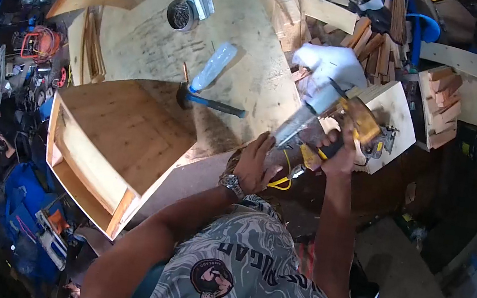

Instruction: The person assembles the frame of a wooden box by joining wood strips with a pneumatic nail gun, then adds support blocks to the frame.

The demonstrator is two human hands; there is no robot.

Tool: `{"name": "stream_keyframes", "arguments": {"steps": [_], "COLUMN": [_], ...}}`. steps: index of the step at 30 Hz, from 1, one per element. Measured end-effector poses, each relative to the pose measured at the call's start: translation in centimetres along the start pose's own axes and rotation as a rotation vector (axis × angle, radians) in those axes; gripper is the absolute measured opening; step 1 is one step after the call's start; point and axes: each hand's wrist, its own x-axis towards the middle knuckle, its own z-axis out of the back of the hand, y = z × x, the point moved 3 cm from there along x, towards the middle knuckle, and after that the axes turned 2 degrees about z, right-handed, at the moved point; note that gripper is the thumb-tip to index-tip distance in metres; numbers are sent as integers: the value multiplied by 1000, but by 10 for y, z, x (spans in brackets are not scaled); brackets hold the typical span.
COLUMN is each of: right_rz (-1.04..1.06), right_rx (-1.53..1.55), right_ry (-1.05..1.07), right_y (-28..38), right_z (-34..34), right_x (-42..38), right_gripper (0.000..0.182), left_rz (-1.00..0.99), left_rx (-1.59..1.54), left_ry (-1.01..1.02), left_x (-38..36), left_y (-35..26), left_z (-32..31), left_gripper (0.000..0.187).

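Yellow power tool (365,123) in right hand (340,154), left hand (253,167) beside plywood edge (251,136)

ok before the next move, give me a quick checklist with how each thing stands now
1. Right hand closed around the yellow power tool: ok.
2. Left hand well away from the tool's grey end: not ok, the fingers are right by it.
3. Yellow hose firmly connected: cannot tell, the hands and tool crowd that spot.
4. Hammer set down out of the hands: ok, it lies on the plywood sheet.
5. Nail tin upright: ok, nails inside.
6. Plastic bottle standing up: not ok, it lies on its side near the hammer.
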Motion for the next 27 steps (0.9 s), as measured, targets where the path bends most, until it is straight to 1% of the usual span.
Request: {"name": "stream_keyframes", "arguments": {"steps": [1, 2, 3, 5, 6, 9, 10, 11, 13, 14, 15, 16, 17, 18, 19, 20, 21, 23, 24, 25, 27], "right_rz": [-50, -119, -187, -275, -330, -391, -433, -465, -468, -436, -394, -391, -385, -374, -367, -357, -344, -322, -304, -281, -278], "right_rx": [-30, 4, 40, 24, 12, -15, -32, -55, -193, -216, -241, -225, -236, -252, -272, -299, -325, -368, -388, -405, -405], "right_ry": [33, 61, 89, 140, 161, 178, 142, 47, 41, 21, -7, -7, -17, -28, -32, -33, -33, -42, -54, -72, -94], "right_y": [1, -8, -18, -27, -27, -35, -36, -37, -37, -42, -42, -45, -47, -47, -47, -46, -45, -48, -49, -49, -47], "right_z": [-21, -18, -13, -21, -31, -40, -44, -47, -56, -60, -60, -54, -49, -44, -41, -41, -43, -41, -37, -33, -26], "right_x": [18, 42, 63, 89, 98, 126, 132, 137, 145, 146, 147, 147, 140, 133, 126, 117, 107, 86, 77, 74, 66], "right_gripper": [39, 37, 35, 29, 29, 30, 30, 29, 27, 27, 26, 26, 27, 27, 27, 29, 31, 34, 35, 36, 34], "left_rz": [54, 26, 39, 64, 110, 176, 214, 251, 351, 412, 466, 456, 297, 343, 259, 174, 295, 359, 489, 612, 799], "left_rx": [-56, -41, -69, -121, -182, -222, -181, -126, -8, 41, 81, 53, 132, 129, 187, 196, 203, 274, 374, 473, 609], "left_ry": [-5, -51, -61, -88, -94, -159, -126, -110, -113, -123, -127, -252, -347, -435, -482, -587, -555, -643, -582, -513, -555], "left_x": [2, 5, 9, 11, 14, 21, 21, 21, 33, 46, 65, 92, 126, 178, 225, 272, 313, 376, 403, 423, 442], "left_y": [9, 18, 23, 29, 34, 33, 34, 40, 65, 80, 98, 124, 164, 176, 191, 214, 231, 256, 275, 292, 319], "left_z": [-1, 1, 8, 22, 26, 41, 43, 47, 63, 69, 71, 74, 79, 99, 121, 136, 152, 177, 181, 185, 196], "left_gripper": [71, 71, 70, 66, 63, 58, 54, 50, 41, 36, 30, 23, 21, 25, 29, 31, 33, 41, 43, 46, 47]}}
